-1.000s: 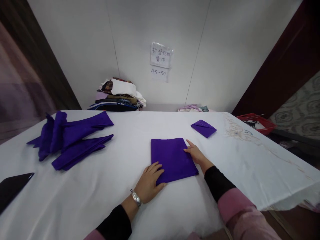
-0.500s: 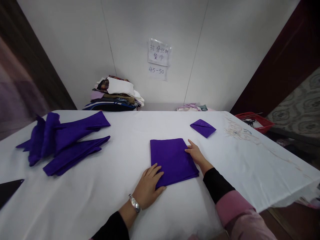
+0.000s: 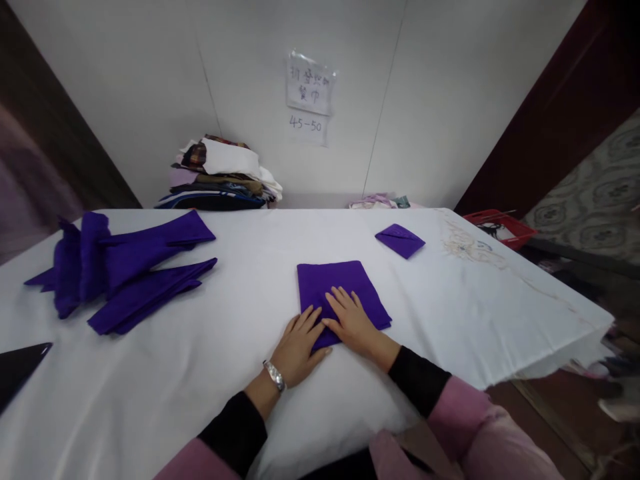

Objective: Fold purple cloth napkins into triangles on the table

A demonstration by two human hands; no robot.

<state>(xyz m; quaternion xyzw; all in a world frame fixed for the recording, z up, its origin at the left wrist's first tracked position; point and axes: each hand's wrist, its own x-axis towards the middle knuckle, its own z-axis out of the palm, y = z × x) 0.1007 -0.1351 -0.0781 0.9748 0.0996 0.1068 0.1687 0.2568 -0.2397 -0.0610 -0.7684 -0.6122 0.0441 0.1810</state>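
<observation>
A purple cloth napkin [image 3: 335, 279], folded into a square, lies flat on the white tablecloth in front of me. My left hand [image 3: 297, 347] rests with fingers outstretched over its near left corner. Flat across the middle and near part of the napkin lies my right hand [image 3: 353, 321], fingers spread, its thumb close to the left fingertips. Neither hand grips anything. Beyond and to the right is a smaller purple napkin [image 3: 400, 241] folded into a pointed shape.
Several loose purple napkins [image 3: 135, 267] lie bunched at the left. A dark flat object [image 3: 20, 373] sits at the left edge. Folded clothes [image 3: 225, 173] are stacked behind the table, below a handwritten sign [image 3: 310, 93]. A red basket [image 3: 523, 230] stands beyond the right side.
My right hand has moved from the napkin's right edge leftward onto its middle, now lying flat. My left hand stays at the near left corner. The view has tilted slightly downward.
</observation>
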